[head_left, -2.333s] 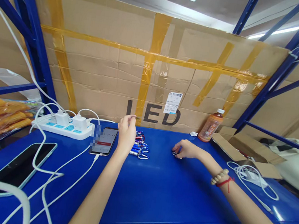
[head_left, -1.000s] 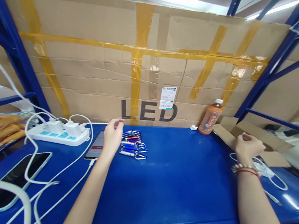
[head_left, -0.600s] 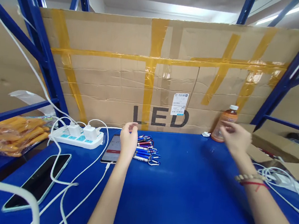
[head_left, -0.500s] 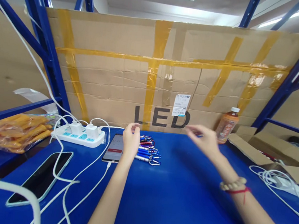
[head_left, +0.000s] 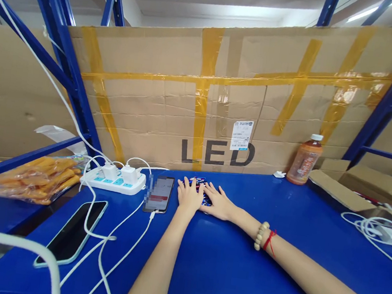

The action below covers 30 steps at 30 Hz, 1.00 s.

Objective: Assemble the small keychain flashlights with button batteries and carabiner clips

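Both of my hands rest on a small pile of slim metal pens or tubes with carabiner clips [head_left: 206,200], coloured blue, red and silver. My left hand [head_left: 189,196] lies over the left side of the pile, fingers stretched and pointing away from me. From the right, my right hand [head_left: 222,204] covers the other side with its fingers spread. Most of the pile is hidden beneath the two hands. Just left of my left hand, a phone with a lit screen [head_left: 159,194] lies on the blue tabletop [head_left: 238,271], plugged into a white cable.
A white power strip [head_left: 116,182] with cables is at the left, near a dark phone [head_left: 73,232] and bagged orange items [head_left: 38,175]. A drink bottle [head_left: 305,160] and an open carton [head_left: 366,187] stand right. A large cardboard box [head_left: 150,108] walls the back.
My right hand has come down and left from the air onto the pile. My left hand has flattened over the clipped pieces, which are now mostly covered. The view has tilted slightly.
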Motion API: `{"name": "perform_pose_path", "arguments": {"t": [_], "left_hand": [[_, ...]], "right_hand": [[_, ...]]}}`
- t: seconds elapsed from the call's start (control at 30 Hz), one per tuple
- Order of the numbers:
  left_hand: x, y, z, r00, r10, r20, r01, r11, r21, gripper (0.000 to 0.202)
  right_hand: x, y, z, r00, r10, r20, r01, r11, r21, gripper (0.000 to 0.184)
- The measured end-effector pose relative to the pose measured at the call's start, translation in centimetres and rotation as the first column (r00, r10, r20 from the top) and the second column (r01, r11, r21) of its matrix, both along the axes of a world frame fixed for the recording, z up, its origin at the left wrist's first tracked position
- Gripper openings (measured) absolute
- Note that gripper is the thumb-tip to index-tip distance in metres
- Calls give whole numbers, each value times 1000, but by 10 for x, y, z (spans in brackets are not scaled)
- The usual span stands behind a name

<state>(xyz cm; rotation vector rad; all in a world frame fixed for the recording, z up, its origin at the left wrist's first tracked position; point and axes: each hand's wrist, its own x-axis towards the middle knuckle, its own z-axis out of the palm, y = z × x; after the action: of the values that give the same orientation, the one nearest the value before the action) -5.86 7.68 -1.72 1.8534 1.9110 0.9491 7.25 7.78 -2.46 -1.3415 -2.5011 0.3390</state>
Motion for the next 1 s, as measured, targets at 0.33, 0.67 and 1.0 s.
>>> {"name": "perform_pose_path", "arguments": {"t": [0.33,0.67,1.0], "left_hand": [[-11,17,-2,993,-101,60,93,989,117,31],[-10,31,13,914,34,405,-184,924,335,27],[-9,4,32,824,-21,566,-247,886,393,30]], "right_hand": [[2,6,0,985,151,-86,-141,983,114,81],[-5,-17,11,955,287,73,-286,828,482,29],[-5,-31,16,931,337,139,-364,846,389,22]]}}
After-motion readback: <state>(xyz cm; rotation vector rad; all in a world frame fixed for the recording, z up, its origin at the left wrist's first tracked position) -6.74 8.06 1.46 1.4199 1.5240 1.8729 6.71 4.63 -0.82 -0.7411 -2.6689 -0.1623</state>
